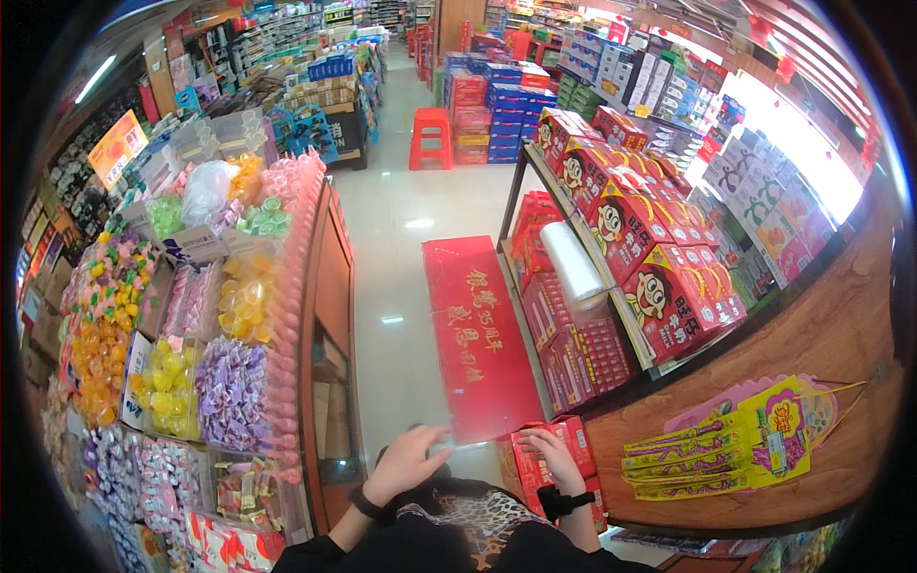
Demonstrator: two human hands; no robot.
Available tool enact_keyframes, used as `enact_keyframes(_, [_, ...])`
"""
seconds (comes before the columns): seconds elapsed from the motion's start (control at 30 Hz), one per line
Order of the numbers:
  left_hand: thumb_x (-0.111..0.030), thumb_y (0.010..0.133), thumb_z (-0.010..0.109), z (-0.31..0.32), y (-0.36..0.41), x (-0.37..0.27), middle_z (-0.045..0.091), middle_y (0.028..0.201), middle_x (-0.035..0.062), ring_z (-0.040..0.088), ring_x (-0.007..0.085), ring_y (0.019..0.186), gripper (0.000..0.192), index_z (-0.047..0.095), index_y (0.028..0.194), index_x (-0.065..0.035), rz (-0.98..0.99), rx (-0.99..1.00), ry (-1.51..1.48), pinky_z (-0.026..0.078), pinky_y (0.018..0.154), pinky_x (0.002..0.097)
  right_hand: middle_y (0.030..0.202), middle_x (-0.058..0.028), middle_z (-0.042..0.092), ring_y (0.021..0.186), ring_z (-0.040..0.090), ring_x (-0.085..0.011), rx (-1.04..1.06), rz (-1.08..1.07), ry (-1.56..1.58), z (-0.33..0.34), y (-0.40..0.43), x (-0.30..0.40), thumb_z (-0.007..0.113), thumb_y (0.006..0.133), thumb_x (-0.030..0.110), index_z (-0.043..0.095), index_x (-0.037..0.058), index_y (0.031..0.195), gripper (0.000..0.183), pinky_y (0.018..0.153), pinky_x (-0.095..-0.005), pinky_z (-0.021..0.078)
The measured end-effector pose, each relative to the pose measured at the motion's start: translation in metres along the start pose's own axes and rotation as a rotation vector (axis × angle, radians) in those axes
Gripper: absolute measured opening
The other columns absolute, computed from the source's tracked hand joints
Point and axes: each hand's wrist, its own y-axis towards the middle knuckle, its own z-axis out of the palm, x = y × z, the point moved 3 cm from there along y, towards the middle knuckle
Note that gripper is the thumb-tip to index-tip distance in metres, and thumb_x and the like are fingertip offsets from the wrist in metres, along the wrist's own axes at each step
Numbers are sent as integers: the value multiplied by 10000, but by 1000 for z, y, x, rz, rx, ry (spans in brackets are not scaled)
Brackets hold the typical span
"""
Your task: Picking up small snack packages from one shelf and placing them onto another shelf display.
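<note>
At the bottom of the head view, my left hand (413,460) is raised before my body, its fingers apart and holding nothing. My right hand (548,455) is held up a short way to the right, also without anything in it. Both wrists wear black bands. Red printed cartons (589,467) stand below and beside my right hand; touch cannot be told. Further right, yellow candy packs on a card (761,448) lie on a brown wooden counter (809,336). A clear-topped bin of purple wrapped candies (231,390) is to the left of my left hand.
A candy display with a wooden side (326,265) borders the aisle on the left. On the right, a shelf rack holds red milk cartons (670,294) and a plastic bag roll (573,265). A red mat (476,329) covers floor ahead; a red stool (431,140) stands beyond.
</note>
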Motion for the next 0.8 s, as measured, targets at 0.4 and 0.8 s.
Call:
enact_keyframes(0.4, [-254,847,564,-10,-8,0,577,982,131,566,233,928,379,523,1150,-31,-88,1,-77,445,796,309,1001,-52,613,885,564,-125,138,-80,2,20,24,18,473,901,180,543,29,1110,267,762,-252,424])
enact_keyframes(0.8, [-226,832,574,-10,-5,3,577,966,128,560,234,928,356,540,1125,-26,-67,-81,-98,431,816,312,1006,-46,616,888,560,-127,122,-30,-34,13,24,8,476,902,202,548,46,1112,271,773,-248,412])
